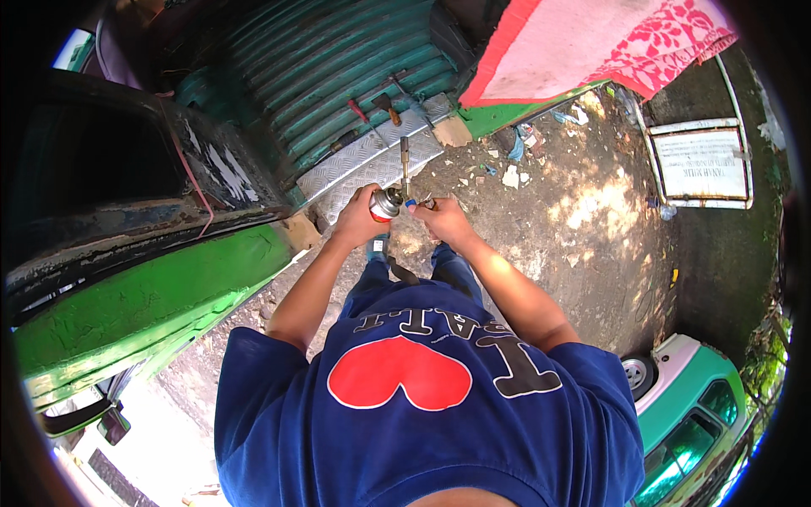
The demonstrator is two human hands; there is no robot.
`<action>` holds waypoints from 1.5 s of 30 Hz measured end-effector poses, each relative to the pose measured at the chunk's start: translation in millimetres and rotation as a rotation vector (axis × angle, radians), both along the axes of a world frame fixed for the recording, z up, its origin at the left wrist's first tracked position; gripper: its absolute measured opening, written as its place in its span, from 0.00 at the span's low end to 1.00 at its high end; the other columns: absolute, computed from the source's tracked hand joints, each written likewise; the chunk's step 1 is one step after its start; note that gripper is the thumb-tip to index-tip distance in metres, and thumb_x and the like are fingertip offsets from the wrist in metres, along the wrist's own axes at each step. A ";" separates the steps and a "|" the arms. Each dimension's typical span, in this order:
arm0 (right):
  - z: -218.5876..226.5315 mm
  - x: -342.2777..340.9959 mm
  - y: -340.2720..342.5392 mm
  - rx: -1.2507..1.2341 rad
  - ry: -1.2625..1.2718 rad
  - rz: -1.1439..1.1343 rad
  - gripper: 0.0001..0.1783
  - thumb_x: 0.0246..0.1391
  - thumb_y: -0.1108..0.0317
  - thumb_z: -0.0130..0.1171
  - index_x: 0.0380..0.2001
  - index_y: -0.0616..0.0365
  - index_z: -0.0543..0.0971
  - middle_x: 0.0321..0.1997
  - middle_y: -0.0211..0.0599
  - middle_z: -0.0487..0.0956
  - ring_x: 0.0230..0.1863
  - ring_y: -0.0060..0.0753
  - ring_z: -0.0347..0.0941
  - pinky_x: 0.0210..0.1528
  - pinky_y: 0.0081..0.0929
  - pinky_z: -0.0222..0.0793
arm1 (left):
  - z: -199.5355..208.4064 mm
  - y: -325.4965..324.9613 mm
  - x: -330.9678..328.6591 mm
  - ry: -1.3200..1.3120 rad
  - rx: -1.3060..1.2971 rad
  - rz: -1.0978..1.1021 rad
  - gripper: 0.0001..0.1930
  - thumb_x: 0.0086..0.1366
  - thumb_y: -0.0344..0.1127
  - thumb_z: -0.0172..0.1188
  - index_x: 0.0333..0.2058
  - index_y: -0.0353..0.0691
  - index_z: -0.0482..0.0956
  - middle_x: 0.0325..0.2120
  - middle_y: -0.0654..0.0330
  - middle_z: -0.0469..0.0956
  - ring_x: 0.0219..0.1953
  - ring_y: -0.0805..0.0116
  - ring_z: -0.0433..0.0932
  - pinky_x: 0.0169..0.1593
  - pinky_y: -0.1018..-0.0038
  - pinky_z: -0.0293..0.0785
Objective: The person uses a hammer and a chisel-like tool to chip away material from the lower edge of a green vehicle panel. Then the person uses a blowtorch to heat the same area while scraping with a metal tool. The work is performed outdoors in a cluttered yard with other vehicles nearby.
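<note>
My left hand point(356, 221) is wrapped round a small red and silver gas canister point(387, 203), its top tilted up toward the right. Close beside it, the fingers of my right hand point(448, 221) pinch a torch head point(405, 159), a slim metal tube with a darker end and a blue part at its base. The tube points away from me. Whether the torch head touches the canister I cannot tell. Beyond my hands, a red-handled tool point(356, 108) and a wooden-handled scraper or brush point(389, 108) lie at the edge of the green ribbed vehicle floor point(312, 76).
A metal checker-plate step point(338, 173) edges the vehicle floor. Left is a green panel point(152, 270) with a dark window frame. A pink patterned cloth point(583, 51) hangs at upper right. Litter dots the dirt ground point(549, 220). A white sign frame point(701, 165) and a green-white car point(693, 414) stand right.
</note>
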State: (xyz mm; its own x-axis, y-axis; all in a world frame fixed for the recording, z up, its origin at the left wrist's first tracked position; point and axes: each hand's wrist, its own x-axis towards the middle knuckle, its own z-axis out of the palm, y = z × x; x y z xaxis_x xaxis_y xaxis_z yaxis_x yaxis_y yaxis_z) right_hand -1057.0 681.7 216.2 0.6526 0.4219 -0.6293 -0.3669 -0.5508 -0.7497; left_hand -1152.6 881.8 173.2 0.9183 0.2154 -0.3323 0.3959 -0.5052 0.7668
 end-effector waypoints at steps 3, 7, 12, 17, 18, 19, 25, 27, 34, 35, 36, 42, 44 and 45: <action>-11.5 6.2 16.0 0.008 0.096 -0.040 0.21 0.55 0.55 0.69 0.24 0.64 0.79 0.13 0.28 0.68 0.12 0.22 0.63 0.16 0.27 0.57 | -0.5 7.5 -2.9 -0.045 0.031 0.039 0.41 0.43 0.39 0.74 0.58 0.45 0.66 0.52 0.49 0.73 0.53 0.46 0.74 0.54 0.58 0.72; -8.3 9.0 32.0 0.066 0.149 -0.053 0.22 0.54 0.55 0.68 0.24 0.66 0.79 0.12 0.30 0.69 0.12 0.23 0.65 0.15 0.27 0.60 | 3.1 15.7 -7.2 -0.008 0.047 0.081 0.41 0.43 0.39 0.74 0.58 0.44 0.65 0.52 0.49 0.73 0.53 0.45 0.74 0.54 0.58 0.72; -5.0 7.8 42.4 0.090 0.152 -0.068 0.17 0.56 0.58 0.68 0.29 0.63 0.81 0.13 0.24 0.66 0.12 0.19 0.60 0.16 0.24 0.57 | 4.5 19.4 -10.6 -0.019 0.078 0.113 0.41 0.43 0.39 0.74 0.58 0.43 0.65 0.52 0.48 0.73 0.54 0.45 0.74 0.54 0.58 0.72; -7.8 10.9 43.5 0.080 0.120 -0.082 0.16 0.56 0.59 0.68 0.29 0.63 0.81 0.14 0.24 0.65 0.13 0.19 0.59 0.16 0.24 0.56 | 12.5 18.9 -6.6 0.005 0.060 0.132 0.43 0.44 0.39 0.74 0.59 0.43 0.64 0.53 0.46 0.73 0.55 0.44 0.74 0.55 0.58 0.72; -7.4 10.9 43.4 0.087 0.119 -0.086 0.16 0.56 0.59 0.68 0.29 0.63 0.80 0.14 0.24 0.65 0.13 0.19 0.59 0.17 0.24 0.55 | 13.1 19.1 -5.9 0.008 0.055 0.133 0.43 0.44 0.39 0.74 0.60 0.43 0.64 0.53 0.46 0.73 0.55 0.44 0.74 0.56 0.57 0.71; -5.7 10.5 44.2 0.095 0.120 -0.090 0.16 0.56 0.59 0.67 0.29 0.63 0.80 0.14 0.24 0.65 0.14 0.19 0.58 0.17 0.24 0.55 | 12.8 19.7 -5.6 0.002 0.064 0.131 0.43 0.44 0.39 0.74 0.60 0.43 0.64 0.53 0.46 0.73 0.55 0.44 0.74 0.56 0.57 0.71; -5.9 8.6 41.8 0.186 0.206 -0.129 0.15 0.58 0.59 0.65 0.30 0.63 0.80 0.15 0.23 0.65 0.15 0.19 0.58 0.18 0.25 0.56 | 8.0 19.3 -3.8 -0.032 0.073 0.121 0.43 0.43 0.39 0.74 0.60 0.43 0.64 0.54 0.47 0.72 0.56 0.44 0.73 0.56 0.57 0.71; -6.5 9.1 40.0 0.204 0.235 -0.141 0.15 0.59 0.60 0.64 0.30 0.63 0.80 0.15 0.23 0.64 0.15 0.19 0.58 0.18 0.25 0.56 | 9.4 17.8 -2.9 -0.033 0.067 0.123 0.43 0.43 0.39 0.74 0.59 0.43 0.64 0.55 0.47 0.72 0.56 0.44 0.73 0.56 0.58 0.71; -4.7 9.9 38.2 0.236 0.290 -0.162 0.16 0.60 0.59 0.61 0.31 0.63 0.79 0.15 0.23 0.63 0.15 0.20 0.58 0.19 0.26 0.57 | 10.0 16.3 -0.8 -0.032 0.058 0.115 0.43 0.43 0.38 0.74 0.59 0.44 0.63 0.54 0.47 0.72 0.56 0.44 0.73 0.55 0.57 0.72; -3.2 10.2 38.8 0.237 0.294 -0.161 0.16 0.60 0.58 0.61 0.31 0.63 0.79 0.15 0.23 0.63 0.15 0.20 0.58 0.19 0.27 0.57 | 11.0 16.8 -0.6 -0.037 0.059 0.120 0.43 0.43 0.38 0.74 0.59 0.44 0.63 0.54 0.47 0.72 0.56 0.44 0.73 0.55 0.57 0.72; -2.0 10.6 39.3 0.240 0.302 -0.164 0.16 0.60 0.58 0.61 0.31 0.63 0.80 0.15 0.23 0.63 0.15 0.20 0.59 0.19 0.27 0.57 | 12.1 17.3 -0.3 -0.042 0.059 0.125 0.43 0.43 0.38 0.74 0.59 0.44 0.63 0.54 0.47 0.72 0.56 0.44 0.73 0.55 0.57 0.72; -2.8 12.5 39.2 0.261 0.360 -0.178 0.16 0.61 0.58 0.61 0.32 0.63 0.80 0.15 0.23 0.63 0.16 0.21 0.59 0.19 0.26 0.56 | 4.8 17.6 0.9 -0.078 0.083 0.126 0.41 0.44 0.40 0.72 0.58 0.44 0.65 0.52 0.51 0.72 0.53 0.47 0.74 0.53 0.58 0.73; -3.2 13.4 37.7 0.277 0.372 -0.179 0.16 0.61 0.58 0.60 0.33 0.63 0.80 0.15 0.23 0.63 0.16 0.20 0.60 0.19 0.26 0.56 | 7.4 16.8 2.0 -0.075 0.076 0.128 0.41 0.44 0.40 0.71 0.58 0.44 0.65 0.52 0.51 0.72 0.53 0.47 0.74 0.54 0.58 0.73; -3.4 13.8 37.1 0.283 0.376 -0.180 0.16 0.61 0.58 0.60 0.33 0.63 0.80 0.15 0.23 0.63 0.16 0.20 0.60 0.19 0.26 0.56 | 8.4 16.5 2.4 -0.074 0.072 0.129 0.41 0.44 0.39 0.71 0.58 0.44 0.65 0.52 0.51 0.72 0.53 0.47 0.74 0.54 0.58 0.73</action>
State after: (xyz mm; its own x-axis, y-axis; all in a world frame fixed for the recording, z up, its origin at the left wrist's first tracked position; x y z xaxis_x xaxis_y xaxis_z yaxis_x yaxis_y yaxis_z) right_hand -1043.2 718.8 212.8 0.4805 0.5115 -0.7124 -0.7110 -0.2484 -0.6579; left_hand -1150.3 898.3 181.6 0.9028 0.3540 -0.2442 0.4050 -0.5089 0.7596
